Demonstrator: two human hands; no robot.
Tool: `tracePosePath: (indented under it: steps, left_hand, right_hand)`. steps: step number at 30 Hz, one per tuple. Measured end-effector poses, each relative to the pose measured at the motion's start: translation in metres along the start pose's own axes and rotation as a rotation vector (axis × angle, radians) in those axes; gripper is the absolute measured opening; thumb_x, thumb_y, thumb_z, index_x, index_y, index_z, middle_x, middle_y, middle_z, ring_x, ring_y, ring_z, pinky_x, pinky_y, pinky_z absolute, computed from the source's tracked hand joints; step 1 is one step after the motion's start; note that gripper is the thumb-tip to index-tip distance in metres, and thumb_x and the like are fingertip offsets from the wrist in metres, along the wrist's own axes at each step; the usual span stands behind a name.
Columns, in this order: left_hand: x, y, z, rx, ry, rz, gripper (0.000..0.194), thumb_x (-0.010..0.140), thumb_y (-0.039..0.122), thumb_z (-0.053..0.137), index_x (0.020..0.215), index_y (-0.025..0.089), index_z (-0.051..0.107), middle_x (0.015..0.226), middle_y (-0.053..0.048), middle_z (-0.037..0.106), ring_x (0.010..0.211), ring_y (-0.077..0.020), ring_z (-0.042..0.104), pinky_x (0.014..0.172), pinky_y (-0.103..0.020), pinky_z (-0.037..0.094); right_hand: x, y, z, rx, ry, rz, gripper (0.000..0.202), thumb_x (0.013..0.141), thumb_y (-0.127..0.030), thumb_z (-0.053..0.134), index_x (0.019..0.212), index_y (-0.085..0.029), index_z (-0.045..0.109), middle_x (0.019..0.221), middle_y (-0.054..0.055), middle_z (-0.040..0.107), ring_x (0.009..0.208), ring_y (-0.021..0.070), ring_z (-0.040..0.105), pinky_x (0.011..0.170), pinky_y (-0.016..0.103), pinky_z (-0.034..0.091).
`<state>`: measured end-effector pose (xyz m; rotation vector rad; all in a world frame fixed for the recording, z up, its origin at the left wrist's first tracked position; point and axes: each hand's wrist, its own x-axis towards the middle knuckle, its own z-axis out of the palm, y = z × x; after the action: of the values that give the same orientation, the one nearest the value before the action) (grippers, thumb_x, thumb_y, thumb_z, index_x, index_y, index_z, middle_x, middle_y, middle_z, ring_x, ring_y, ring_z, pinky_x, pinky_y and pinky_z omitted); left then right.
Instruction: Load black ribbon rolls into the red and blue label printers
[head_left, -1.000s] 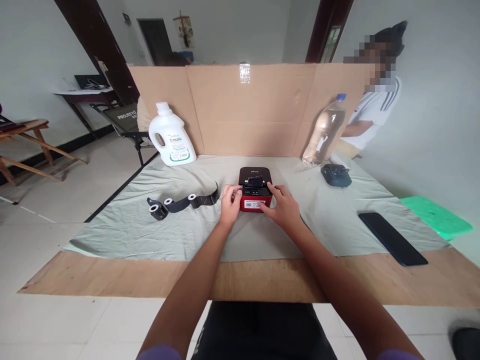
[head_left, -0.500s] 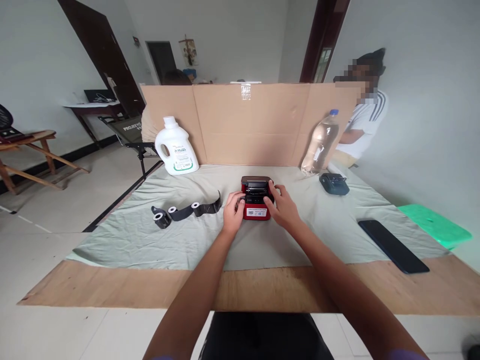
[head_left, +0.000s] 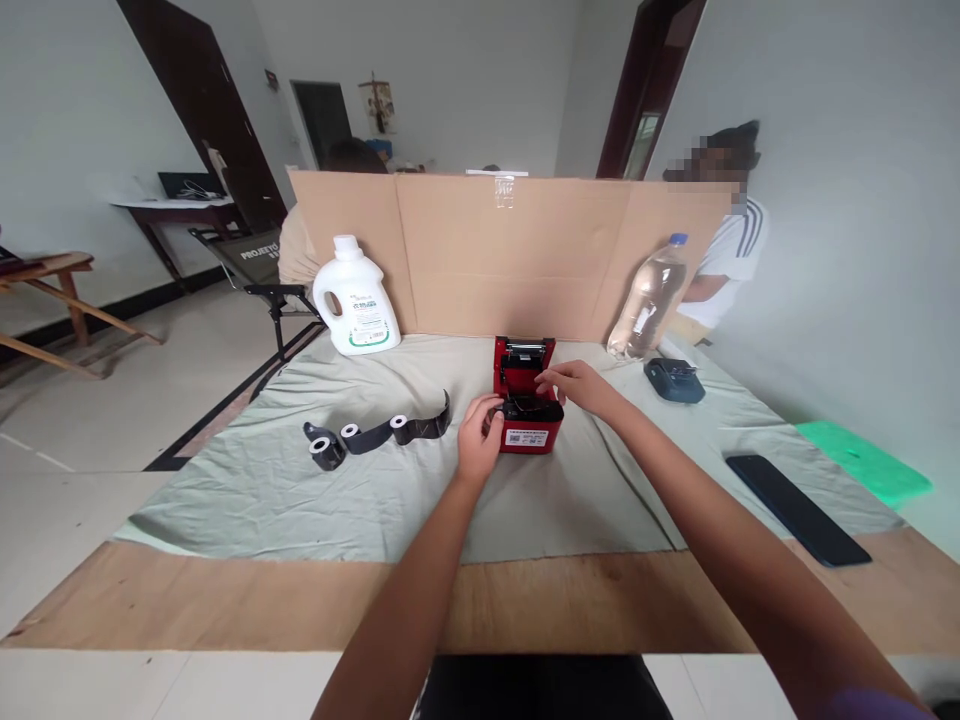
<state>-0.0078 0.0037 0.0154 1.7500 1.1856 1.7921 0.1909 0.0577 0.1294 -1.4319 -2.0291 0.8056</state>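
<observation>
A small red and black receipt printer (head_left: pixel 529 440) stands on the cloth in front of me, a white label with a QR code on its front. Its lid (head_left: pixel 523 352) is swung up and back, baring the inside. My left hand (head_left: pixel 480 437) clasps the printer's left side, thumb to the front. Bent and partly apart, the fingers of my right hand (head_left: pixel 574 387) hover over the opening at the lid's right side; whether they touch it I cannot tell. Left of the printer lie three dark paper rolls, among them a near roll (head_left: pixel 328 452), with loose tails.
A white detergent bottle (head_left: pixel 360 300) and a clear bottle (head_left: pixel 651 300) stand before a cardboard screen (head_left: pixel 502 255). On the right are a dark device (head_left: pixel 674 381) and a black phone (head_left: pixel 796 510). A person (head_left: pixel 731 250) sits beyond the screen, near a green stool (head_left: pixel 862 465).
The printer's lid has gone from shut to raised. My right hand has moved from the printer's right side up over its opening. The view has shifted slightly.
</observation>
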Motion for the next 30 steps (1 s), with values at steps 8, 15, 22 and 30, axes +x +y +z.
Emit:
tracePosePath:
  steps: [8, 15, 22, 30]
  left_hand:
    - [0.001, -0.006, 0.001, -0.024, 0.01, 0.019, 0.021, 0.097, 0.019, 0.052, 0.108, 0.022, 0.069, 0.12, -0.008, 0.069, 0.103, -0.02, 0.067, 0.089, -0.034, 0.055]
    - [0.002, -0.004, 0.0, -0.045, 0.016, 0.005, 0.021, 0.096, 0.018, 0.054, 0.109, 0.022, 0.069, 0.122, -0.008, 0.069, 0.114, -0.0218, 0.065, 0.101, -0.039, 0.053]
    - [0.005, 0.001, -0.001, -0.05, 0.035, -0.002, 0.019, 0.092, 0.012, 0.054, 0.102, 0.021, 0.069, 0.115, -0.007, 0.07, 0.109, -0.021, 0.066, 0.1, -0.04, 0.054]
    - [0.005, 0.003, -0.002, -0.052, 0.042, -0.023, 0.018, 0.094, 0.014, 0.055, 0.102, 0.023, 0.068, 0.115, -0.006, 0.071, 0.107, -0.0208, 0.067, 0.096, -0.037, 0.055]
  right_hand:
    - [0.059, -0.02, 0.015, -0.457, -0.431, 0.039, 0.046, 0.08, -0.003, 0.053, 0.115, -0.019, 0.079, 0.07, 0.003, 0.071, 0.056, 0.0142, 0.06, 0.058, 0.024, 0.048]
    - [0.094, -0.03, 0.049, -0.675, -0.54, 0.103, 0.013, 0.068, -0.003, 0.068, 0.07, -0.015, 0.074, 0.06, 0.002, 0.067, 0.057, 0.0159, 0.06, 0.064, 0.03, 0.052]
    - [0.08, -0.04, 0.043, -0.681, -0.411, 0.135, 0.013, 0.069, -0.007, 0.075, 0.073, -0.018, 0.071, 0.057, -0.001, 0.062, 0.055, 0.0174, 0.06, 0.065, 0.037, 0.054]
    - [0.053, -0.081, -0.006, -0.489, -0.101, -0.125, 0.009, 0.074, -0.013, 0.078, 0.077, -0.017, 0.071, 0.077, 0.006, 0.07, 0.07, 0.0171, 0.06, 0.07, 0.035, 0.045]
